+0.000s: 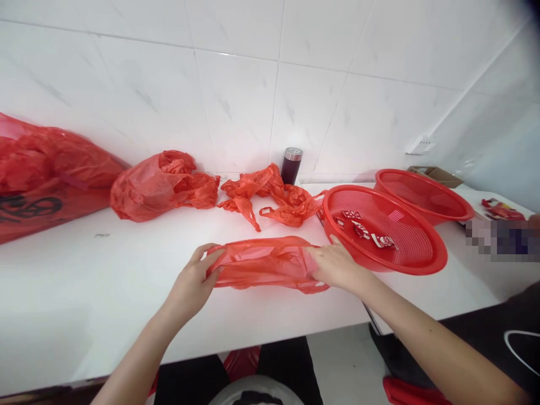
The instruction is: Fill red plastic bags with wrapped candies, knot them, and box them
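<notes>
Left hand (pixel 194 281) pinches the left end of the flat red bag (pixel 264 263), fingers curled closed over its edge. Right hand (pixel 335 263) clamps the right end, fingers folded onto the plastic. Bag lies stretched between them on the white counter (pixel 84 292), near edge. Just right, a red basket (pixel 422 261) holding small packets (pixel 382 241). Farther back, crumpled bags (pixel 270 197) and a dark cup (pixel 291 164) by the wall.

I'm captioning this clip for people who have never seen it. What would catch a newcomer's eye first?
Red on white: both hands, left hand and right hand, stretch a flat red plastic bag on the white counter. Right of it sit two red mesh baskets; the nearer basket holds small red-and-white packets. Crumpled red bags line the tiled wall.
</notes>
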`<move>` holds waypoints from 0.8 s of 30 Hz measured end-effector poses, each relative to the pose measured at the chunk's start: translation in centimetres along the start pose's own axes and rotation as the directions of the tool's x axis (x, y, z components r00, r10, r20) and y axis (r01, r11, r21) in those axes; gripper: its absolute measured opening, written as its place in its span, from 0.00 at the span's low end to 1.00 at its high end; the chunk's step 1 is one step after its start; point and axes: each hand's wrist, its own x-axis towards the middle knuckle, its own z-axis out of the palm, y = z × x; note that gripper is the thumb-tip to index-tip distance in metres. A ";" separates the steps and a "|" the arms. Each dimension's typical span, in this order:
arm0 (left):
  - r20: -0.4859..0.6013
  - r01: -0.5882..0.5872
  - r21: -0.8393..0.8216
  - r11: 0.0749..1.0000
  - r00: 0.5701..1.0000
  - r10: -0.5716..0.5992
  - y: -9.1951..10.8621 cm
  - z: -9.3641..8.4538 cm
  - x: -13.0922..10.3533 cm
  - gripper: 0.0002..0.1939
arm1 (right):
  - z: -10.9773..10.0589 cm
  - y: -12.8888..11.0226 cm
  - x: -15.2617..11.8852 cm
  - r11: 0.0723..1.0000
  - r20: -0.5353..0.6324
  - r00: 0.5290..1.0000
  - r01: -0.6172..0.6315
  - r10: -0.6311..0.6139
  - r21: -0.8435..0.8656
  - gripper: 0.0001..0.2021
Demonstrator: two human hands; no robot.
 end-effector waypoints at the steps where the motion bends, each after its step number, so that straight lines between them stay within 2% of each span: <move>1: -0.080 0.017 -0.008 1.000 0.997 -0.018 0.1 0.2 0.2 0.21 | 0.0 -0.1 -0.1 1.000 0.005 1.000 0.017 -0.017 0.009 0.24; 3: -0.121 -0.015 -0.078 0.997 0.993 0.006 0.4 0.1 0.3 0.23 | -0.3 -0.1 -0.6 0.999 0.018 0.999 0.027 -0.028 0.041 0.33; 5: -0.053 -0.042 -0.193 0.980 0.998 0.032 0.7 -0.4 0.2 0.23 | -1.0 0.6 -1.5 0.985 0.070 0.996 0.045 -0.058 0.164 0.36; 7: 0.038 0.011 -0.315 0.949 0.999 0.001 0.7 -1.1 -0.2 0.23 | -1.9 1.9 -2.7 0.912 0.119 0.980 0.098 -0.157 0.399 0.31; 9: 0.121 0.111 -0.427 0.897 0.990 -0.065 0.4 -1.7 -0.7 0.24 | -2.7 3.7 -3.9 0.781 0.021 0.981 0.142 -0.194 0.608 0.24; 10: 0.151 0.163 -0.480 0.862 0.983 -0.102 0.2 -1.9 -0.9 0.24 | -2.8 4.7 -4.4 0.750 -0.065 0.991 0.133 -0.120 0.648 0.24; 11: 0.172 0.211 -0.532 0.820 0.975 -0.139 0.0 -2.0 -1.0 0.24 | -2.7 5.7 -4.8 0.764 -0.142 0.990 0.082 0.013 0.640 0.25; 12: 0.185 0.253 -0.580 0.774 0.967 -0.177 -0.2 -2.0 -1.2 0.24 | -2.4 6.6 -5.1 0.804 -0.185 0.969 -0.023 0.164 0.594 0.26; 14: 0.200 0.319 -0.653 0.687 0.947 -0.250 -0.6 -1.9 -1.3 0.23 | -1.2 7.9 -5.3 0.862 -0.163 0.907 -0.295 0.388 0.412 0.28; 15: 0.210 0.344 -0.674 0.654 0.938 -0.276 -0.7 -1.8 -1.4 0.23 | -0.5 8.2 -5.2 0.868 -0.127 0.888 -0.389 0.443 0.309 0.27; 16: 0.220 0.363 -0.685 0.632 0.930 -0.296 -0.9 -1.6 -1.4 0.22 | 0.2 8.2 -5.1 0.872 -0.096 0.882 -0.431 0.462 0.233 0.25; 18: 0.242 0.385 -0.691 0.612 0.921 -0.306 -1.0 -1.3 -1.4 0.23 | 1.2 7.7 -4.9 0.890 -0.088 0.899 -0.404 0.429 0.209 0.23; 20: 0.278 0.398 -0.694 0.600 0.917 -0.287 -0.9 -0.9 -1.3 0.23 | 1.5 7.2 -4.5 0.900 -0.115 0.935 -0.281 0.335 0.334 0.25; 22: 0.320 0.414 -0.698 0.584 0.910 -0.262 -0.6 -0.5 -1.1 0.24 | 1.3 7.8 -3.9 0.848 -0.130 0.959 -0.154 0.252 0.507 0.29; 24: 0.348 0.436 -0.692 0.576 0.900 -0.263 -0.2 -0.1 -1.1 0.24 | 1.2 10.0 -2.9 0.778 -0.127 0.957 -0.129 0.259 0.615 0.30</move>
